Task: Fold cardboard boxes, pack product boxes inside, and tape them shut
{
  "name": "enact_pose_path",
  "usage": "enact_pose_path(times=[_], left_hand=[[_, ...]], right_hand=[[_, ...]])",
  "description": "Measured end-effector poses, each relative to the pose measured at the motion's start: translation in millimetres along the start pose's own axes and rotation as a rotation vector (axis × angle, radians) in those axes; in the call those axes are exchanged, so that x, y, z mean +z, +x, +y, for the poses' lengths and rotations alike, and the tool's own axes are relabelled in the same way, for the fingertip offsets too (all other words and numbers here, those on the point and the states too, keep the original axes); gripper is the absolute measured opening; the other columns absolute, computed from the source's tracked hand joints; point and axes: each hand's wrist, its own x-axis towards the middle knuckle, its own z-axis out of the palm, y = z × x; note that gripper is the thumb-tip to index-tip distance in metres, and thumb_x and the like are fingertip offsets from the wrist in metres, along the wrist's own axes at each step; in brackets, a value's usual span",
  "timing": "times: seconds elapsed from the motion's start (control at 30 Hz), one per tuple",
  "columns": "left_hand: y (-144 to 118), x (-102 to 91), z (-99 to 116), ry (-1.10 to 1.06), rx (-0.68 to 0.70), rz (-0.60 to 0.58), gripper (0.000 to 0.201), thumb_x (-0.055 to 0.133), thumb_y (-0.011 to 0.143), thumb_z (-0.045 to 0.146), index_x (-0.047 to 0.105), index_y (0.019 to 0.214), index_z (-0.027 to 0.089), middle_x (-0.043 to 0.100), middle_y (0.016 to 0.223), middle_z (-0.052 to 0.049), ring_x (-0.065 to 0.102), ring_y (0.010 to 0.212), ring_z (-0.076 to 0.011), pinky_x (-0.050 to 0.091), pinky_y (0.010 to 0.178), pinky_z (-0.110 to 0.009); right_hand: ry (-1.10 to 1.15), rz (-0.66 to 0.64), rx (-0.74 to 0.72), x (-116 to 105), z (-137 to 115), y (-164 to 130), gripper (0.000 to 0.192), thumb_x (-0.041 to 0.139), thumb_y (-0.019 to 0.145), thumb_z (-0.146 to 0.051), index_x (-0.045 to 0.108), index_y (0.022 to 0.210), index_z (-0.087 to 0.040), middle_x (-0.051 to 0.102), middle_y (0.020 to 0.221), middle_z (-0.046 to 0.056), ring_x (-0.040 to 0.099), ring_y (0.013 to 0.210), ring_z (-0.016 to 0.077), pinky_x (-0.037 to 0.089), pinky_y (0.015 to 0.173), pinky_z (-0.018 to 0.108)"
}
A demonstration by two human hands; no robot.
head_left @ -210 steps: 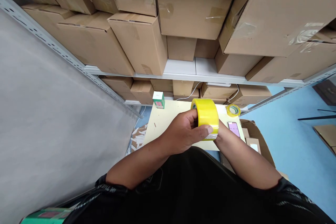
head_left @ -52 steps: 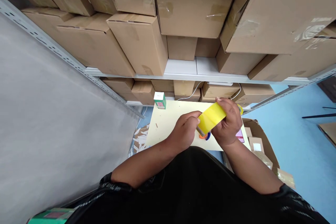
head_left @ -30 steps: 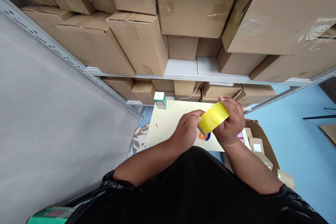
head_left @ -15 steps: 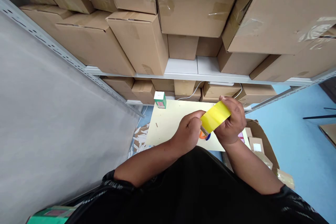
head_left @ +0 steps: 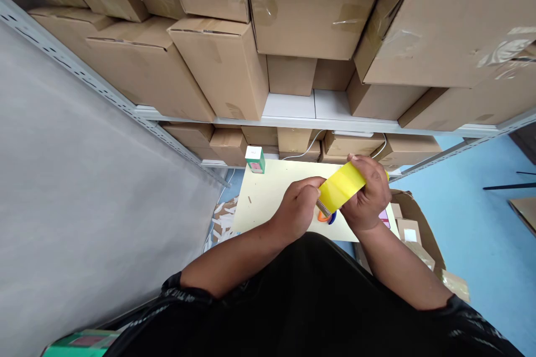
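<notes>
Storage racking loaded with cardboard boxes (head_left: 218, 61) behind a pale yellow desk (head_left: 268, 195). Above desk centre: yellow tape roll (head_left: 342, 188), tilted, held clear of the surface. Right hand (head_left: 368, 201) wrapped around the roll's far end, fingers closed on it. Left hand (head_left: 299, 206) closed at the roll's near end, fingertips pinching its edge; possibly on the loose tape end, not clear at this range. Under the roll, on the desk: orange and blue object (head_left: 325, 217), mostly hidden. At desk's far left corner: small green and white box (head_left: 255, 158), upright. Right of desk: open carton (head_left: 412, 228) on blue floor.
</notes>
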Motion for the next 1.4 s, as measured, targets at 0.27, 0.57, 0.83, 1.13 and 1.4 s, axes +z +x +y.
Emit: enact_pose_path(times=[0.27,0.57,0.83,1.13,1.4], left_hand=[[-0.6,2.5,-0.5,0.019,-0.022,0.012,0.021,0.044,0.085,0.030,0.055,0.072,0.019,0.053,0.067,0.000,0.048,0.064,-0.0159,0.038,0.060,-0.028],[-4.1,9.5,0.9,0.001,0.001,0.043,0.020,0.042,0.082,0.023,0.060,0.074,0.019,0.057,0.063,0.000,0.050,0.060,-0.0145,0.036,0.056,-0.027],[0.0,10.8,-13.5,-0.161,-0.005,0.018,0.024,0.046,0.081,0.031,0.065,0.089,0.018,0.060,0.069,-0.002,0.054,0.064,-0.0179,0.042,0.061,-0.030],[-0.6,-1.6,-2.0,0.083,0.149,-0.064,0.041,0.048,0.097,0.039,0.065,0.127,0.018,0.072,0.108,-0.009,0.067,0.097,-0.0253,0.054,0.085,-0.038],[-12.3,-12.7,28.8,0.726,0.597,0.052,0.022,0.066,0.096,0.026,0.069,0.117,0.023,0.073,0.103,-0.003,0.069,0.096,-0.0184,0.056,0.088,-0.032]], right_hand=[[-0.015,-0.003,0.009,0.8,3.0,-0.2,0.037,0.061,0.091,-0.021,0.068,0.126,-0.029,0.076,0.114,0.008,0.074,0.104,0.0312,0.061,0.088,0.051],[-0.014,-0.012,0.011,0.8,5.6,-0.2,0.037,0.062,0.091,-0.020,0.068,0.126,-0.028,0.077,0.114,0.009,0.074,0.105,0.0310,0.061,0.089,0.050],[-0.009,-0.004,0.019,2.3,6.1,1.9,0.038,0.063,0.090,-0.020,0.068,0.127,-0.028,0.076,0.115,0.008,0.074,0.105,0.0307,0.060,0.089,0.049],[0.109,-0.032,0.234,0.8,4.6,6.6,0.030,0.067,0.089,-0.022,0.071,0.118,-0.029,0.076,0.113,0.007,0.074,0.106,0.0297,0.060,0.092,0.050],[0.413,-0.092,0.549,-1.0,0.7,12.2,0.028,0.074,0.085,-0.025,0.073,0.113,-0.029,0.077,0.110,0.005,0.075,0.100,0.0276,0.061,0.088,0.046]])
